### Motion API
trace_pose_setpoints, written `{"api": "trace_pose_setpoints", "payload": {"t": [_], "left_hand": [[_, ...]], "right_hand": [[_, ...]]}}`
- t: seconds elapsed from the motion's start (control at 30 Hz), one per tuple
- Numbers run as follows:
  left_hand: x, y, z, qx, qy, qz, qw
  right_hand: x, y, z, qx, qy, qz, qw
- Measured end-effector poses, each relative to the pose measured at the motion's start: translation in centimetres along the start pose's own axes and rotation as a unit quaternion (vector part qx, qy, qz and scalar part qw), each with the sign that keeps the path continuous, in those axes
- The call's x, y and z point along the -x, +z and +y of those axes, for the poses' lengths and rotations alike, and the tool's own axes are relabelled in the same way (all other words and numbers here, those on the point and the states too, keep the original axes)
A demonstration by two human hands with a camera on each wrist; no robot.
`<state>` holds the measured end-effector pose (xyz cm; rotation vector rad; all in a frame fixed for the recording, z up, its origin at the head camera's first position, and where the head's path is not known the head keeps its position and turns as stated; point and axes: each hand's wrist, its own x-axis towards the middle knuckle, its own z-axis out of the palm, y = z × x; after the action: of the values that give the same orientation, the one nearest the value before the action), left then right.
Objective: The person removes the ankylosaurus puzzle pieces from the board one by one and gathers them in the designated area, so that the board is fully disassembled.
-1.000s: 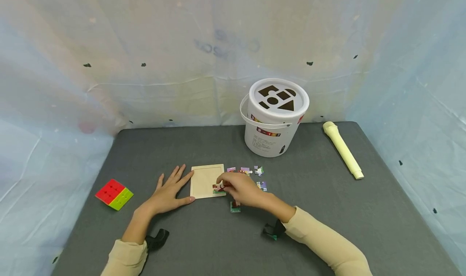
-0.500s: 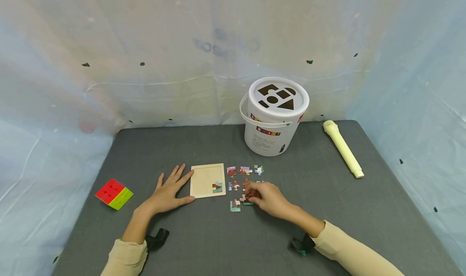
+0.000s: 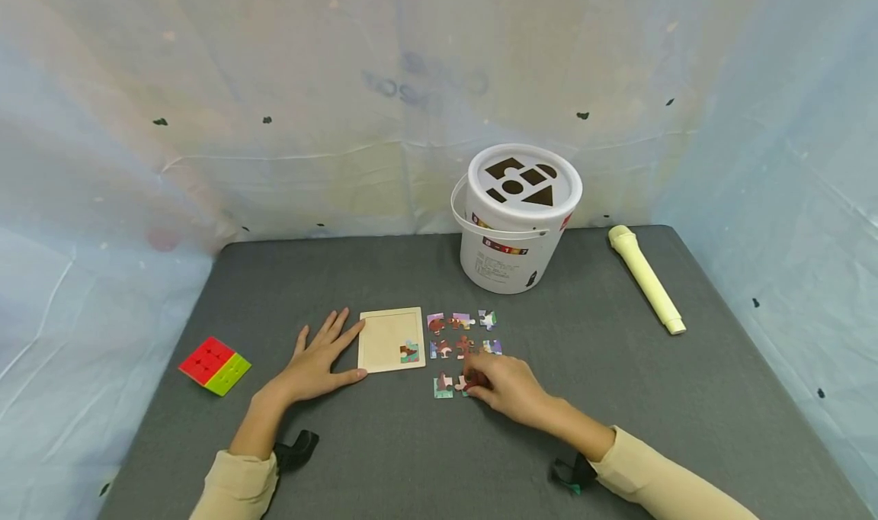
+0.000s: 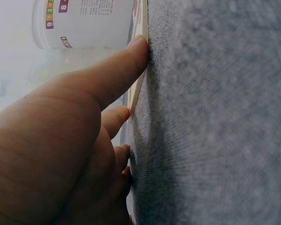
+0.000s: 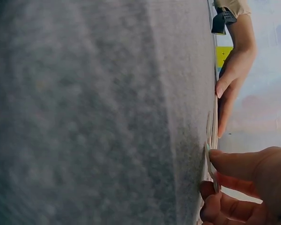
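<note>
My left hand [image 3: 314, 369] lies spread on the table, thumb and index fingertips at the left edge of a square wooden puzzle tray [image 3: 380, 338]. One jigsaw piece [image 3: 409, 352] sits in the tray's lower right corner. To the right of the tray, my right hand [image 3: 513, 386] pinches another jigsaw piece [image 5: 211, 171] between thumb and fingers; in the right wrist view that piece stands tilted. Most of it is hidden by the fingers in the head view. Beside it lies a green-and-pink piece [image 3: 443, 386].
Several loose jigsaw pieces [image 3: 465, 345] lie in rows right of the tray. Behind them stands a white lidded bucket [image 3: 504, 264] with a handle. A red and yellow-green puzzle cube [image 3: 216, 366] is at left, a pale yellow microphone-shaped stick [image 3: 646, 280] at right.
The right hand has left a piece in the tray's corner, moved right to the loose pieces and pinched another, shifting it slightly nearer the person. The left hand has stayed put.
</note>
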<state>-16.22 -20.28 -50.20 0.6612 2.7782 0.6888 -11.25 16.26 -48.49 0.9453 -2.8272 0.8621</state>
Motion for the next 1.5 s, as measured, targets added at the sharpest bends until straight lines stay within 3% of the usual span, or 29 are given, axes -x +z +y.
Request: {"api": "trace_pose_setpoints", "payload": {"t": [0.37, 1.1, 1.37, 1.5], "left_hand": [[-0.1, -0.1, -0.1, -0.003, 0.002, 0.000, 1.0000], [0.2, -0.1, 0.1, 0.003, 0.004, 0.001, 1.0000], [0.3, 0.0, 0.1, 0.016, 0.026, 0.023, 0.9993], [0.3, 0.0, 0.1, 0.018, 0.030, 0.032, 0.9989]], "right_hand": [[0.1, 0.4, 0.1, 0.057, 0.002, 0.028, 0.9980], [0.1, 0.5, 0.2, 0.087, -0.016, 0.037, 0.9954], [-2.2, -1.0, -0.7, 0.106, -0.030, 0.045, 0.9929], [-4.2, -1.4, -1.3, 0.075, -0.041, 0.032, 0.9959]]}}
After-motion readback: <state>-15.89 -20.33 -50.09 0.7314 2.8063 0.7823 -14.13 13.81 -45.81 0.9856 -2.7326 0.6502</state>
